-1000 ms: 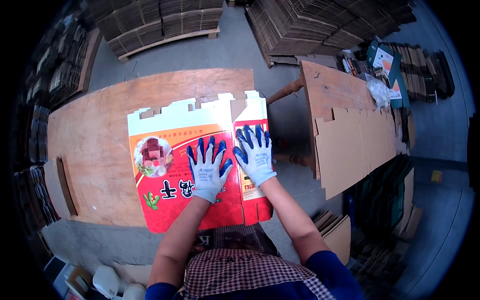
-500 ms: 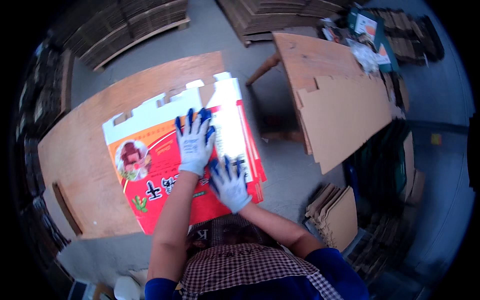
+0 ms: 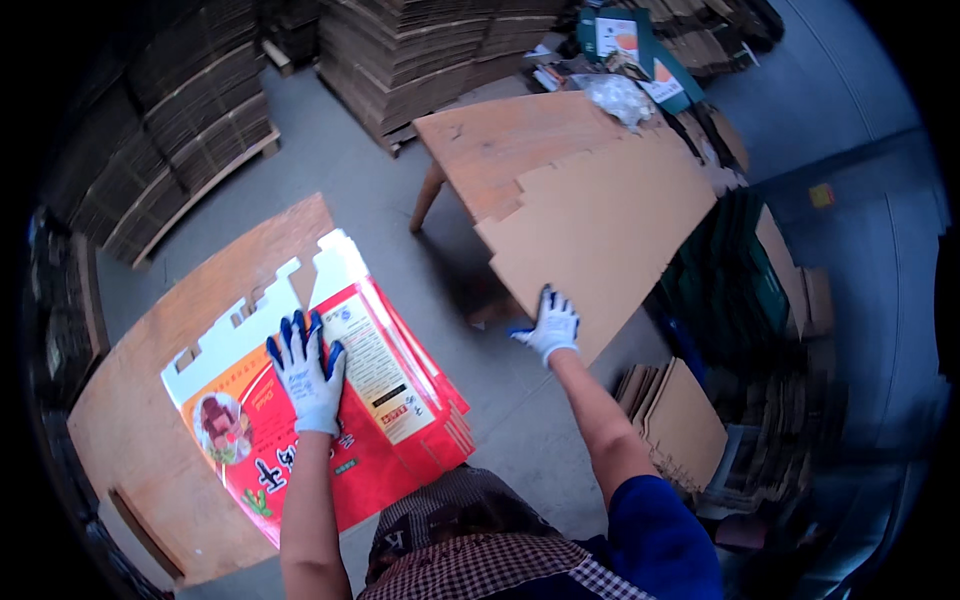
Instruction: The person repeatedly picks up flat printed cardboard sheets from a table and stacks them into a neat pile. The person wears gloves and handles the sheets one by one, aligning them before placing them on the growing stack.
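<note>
I see a left table (image 3: 120,420) and a right table (image 3: 480,140), the latter bearing brown board (image 3: 600,225), the former red cartons (image 3: 370,450), laid flat presumably for support. The left hand (image 3: 305,375) spreads over the cartons, likely steadying them; well apart, the right hand (image 3: 553,325) splays at the board's edge, contact unclear

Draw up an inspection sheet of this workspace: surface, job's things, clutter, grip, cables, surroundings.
Surface: two wooden tables, a left table and a right table.
Job's things: layered red printed cardboard on the left table; plain brown cardboard on the right.
Clutter: crumpled clear plastic toward the right table's far end.
Grip: left hand flat on the printed cardboard; right hand, thumb spread, at the brown cardboard's near edge.
Cables: nothing seen.
Surroundings: tall cardboard stacks beyond the tables.
</note>
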A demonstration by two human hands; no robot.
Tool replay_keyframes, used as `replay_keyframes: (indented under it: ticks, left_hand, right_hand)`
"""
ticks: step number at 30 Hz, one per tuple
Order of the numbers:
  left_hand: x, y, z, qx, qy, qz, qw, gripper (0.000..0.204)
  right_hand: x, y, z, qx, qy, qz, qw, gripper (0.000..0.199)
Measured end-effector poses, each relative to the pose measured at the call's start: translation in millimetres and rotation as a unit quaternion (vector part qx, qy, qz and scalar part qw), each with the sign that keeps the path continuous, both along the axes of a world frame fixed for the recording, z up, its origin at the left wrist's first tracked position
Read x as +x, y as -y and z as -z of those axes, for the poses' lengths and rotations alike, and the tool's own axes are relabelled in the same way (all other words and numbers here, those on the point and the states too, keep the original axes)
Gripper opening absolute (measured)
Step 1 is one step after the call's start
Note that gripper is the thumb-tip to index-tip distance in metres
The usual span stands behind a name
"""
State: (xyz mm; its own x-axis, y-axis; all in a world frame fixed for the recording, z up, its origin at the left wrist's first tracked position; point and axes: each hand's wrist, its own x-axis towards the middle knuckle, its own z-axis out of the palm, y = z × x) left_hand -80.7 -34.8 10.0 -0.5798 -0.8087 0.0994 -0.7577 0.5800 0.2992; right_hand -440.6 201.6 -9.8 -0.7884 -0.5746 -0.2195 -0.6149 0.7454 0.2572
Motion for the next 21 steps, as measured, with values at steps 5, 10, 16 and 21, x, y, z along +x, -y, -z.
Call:
replay_keyframes:
  ticks: [5, 10, 16, 21]
  left_hand:
    - [-4.9, -3.3, -1.4, 0.026, -0.001, -0.005, 1.0, 0.066]
    - [27.4, 0.6, -7.8, 0.059, -0.071, -0.035, 0.995, 0.078]
    - [176.7, -19.3, 26.4, -0.117, 0.018, -0.32, 0.94, 0.093]
    - [243.9, -33.1, 17.4, 0.144, -0.051, -0.495, 0.855, 0.101]
  right_hand:
    - [31.6, -36.2, 26.9, 0.053, 0.003, -0.06, 0.997, 0.093]
    - [68.7, 6.0, -91.0, 0.016, 0.048, -0.098, 0.994, 0.07]
    - [52.5, 17.7, -313.3, -0.277, 0.137, -0.106, 0.945, 0.039]
    - [45.9, 9.7, -428.3, -0.496, 0.328, 0.028, 0.803, 0.053]
